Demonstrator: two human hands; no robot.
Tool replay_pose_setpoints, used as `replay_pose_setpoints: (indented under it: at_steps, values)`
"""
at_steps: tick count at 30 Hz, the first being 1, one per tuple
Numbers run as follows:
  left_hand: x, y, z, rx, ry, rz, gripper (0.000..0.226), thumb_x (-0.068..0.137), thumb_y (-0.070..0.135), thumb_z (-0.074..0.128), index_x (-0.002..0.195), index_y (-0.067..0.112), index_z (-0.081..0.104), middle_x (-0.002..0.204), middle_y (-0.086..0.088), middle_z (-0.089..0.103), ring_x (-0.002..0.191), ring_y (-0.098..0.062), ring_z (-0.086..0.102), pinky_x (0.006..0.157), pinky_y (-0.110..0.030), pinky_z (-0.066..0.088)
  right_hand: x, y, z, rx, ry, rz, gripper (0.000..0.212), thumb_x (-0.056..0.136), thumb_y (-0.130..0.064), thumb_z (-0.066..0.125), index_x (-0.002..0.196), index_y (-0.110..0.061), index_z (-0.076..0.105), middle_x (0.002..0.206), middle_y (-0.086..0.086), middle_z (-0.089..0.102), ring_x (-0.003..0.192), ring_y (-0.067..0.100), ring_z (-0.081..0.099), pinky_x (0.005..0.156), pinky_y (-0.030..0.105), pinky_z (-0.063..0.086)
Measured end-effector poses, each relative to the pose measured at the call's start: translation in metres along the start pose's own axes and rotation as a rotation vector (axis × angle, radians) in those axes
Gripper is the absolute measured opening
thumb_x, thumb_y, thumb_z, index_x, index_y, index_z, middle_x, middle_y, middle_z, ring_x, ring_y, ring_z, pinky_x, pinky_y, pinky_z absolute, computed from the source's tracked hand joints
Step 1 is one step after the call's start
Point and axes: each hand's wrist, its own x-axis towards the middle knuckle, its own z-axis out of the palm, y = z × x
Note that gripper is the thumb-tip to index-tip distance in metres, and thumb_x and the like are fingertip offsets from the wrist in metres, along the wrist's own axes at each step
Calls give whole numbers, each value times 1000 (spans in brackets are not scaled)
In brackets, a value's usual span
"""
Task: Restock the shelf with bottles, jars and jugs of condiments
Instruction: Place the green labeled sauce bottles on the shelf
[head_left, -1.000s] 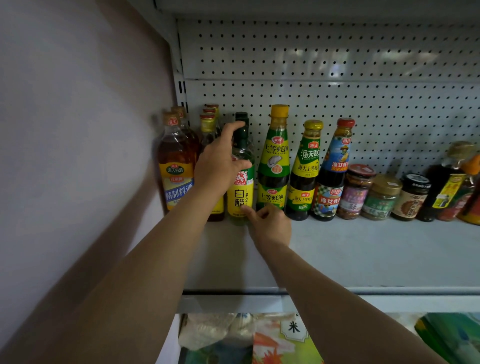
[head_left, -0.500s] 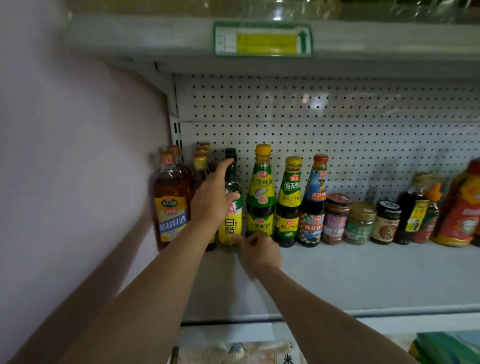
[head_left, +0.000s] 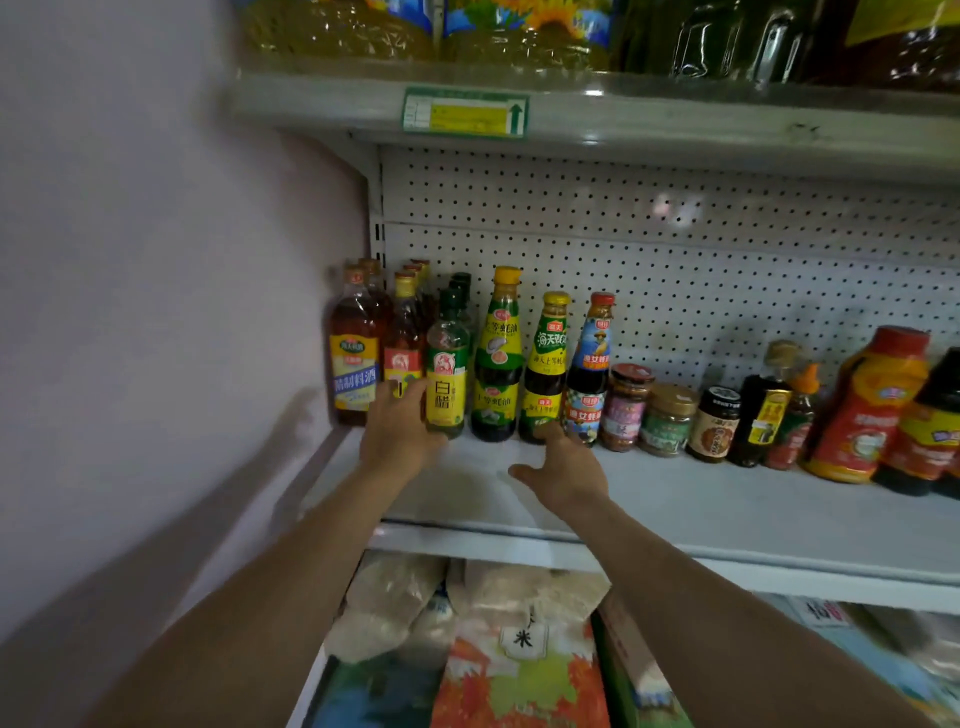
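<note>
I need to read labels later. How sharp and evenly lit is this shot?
Head view: dim overall; the white vinegar bottle label by the left hand is readable, while the red jugs at the right edge smear. Glare spots dot the pegboard, arm shadows fall on the left wall, and wide-angle distortion bends the upper shelf.

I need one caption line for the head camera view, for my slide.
Left hand holds the yellow-labelled white vinegar bottle low on the grey metal shelf; right hand rests open beside it.

Two bare forearms, left hand (head_left: 400, 431) and right hand (head_left: 563, 470) ungloved, no sleeves.
</note>
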Motion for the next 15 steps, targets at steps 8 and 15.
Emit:
replay_pose_setpoints:
  at_steps: [8, 15]
  values:
    - [-125, -16, 22, 116, -69, -186, 65, 78, 23, 81, 134, 32, 50, 125, -9, 44, 115, -32, 50, 92, -44, 51, -83, 32, 6, -68, -135, -231, 62, 88, -40, 72, 141, -27, 42, 134, 5, 49, 121, 28, 54, 88, 40, 53]
    - [-228, -43, 52, 156, -127, -302, 74, 72, 27, 82, 138, 29, 47, 122, -8, 46, 114, -29, 47, 95, -40, 46, -144, 55, 42, -146, -196, -372, 63, 89, -42, 70, 142, -23, 42, 143, 5, 45, 134, 27, 42, 103, 39, 43]
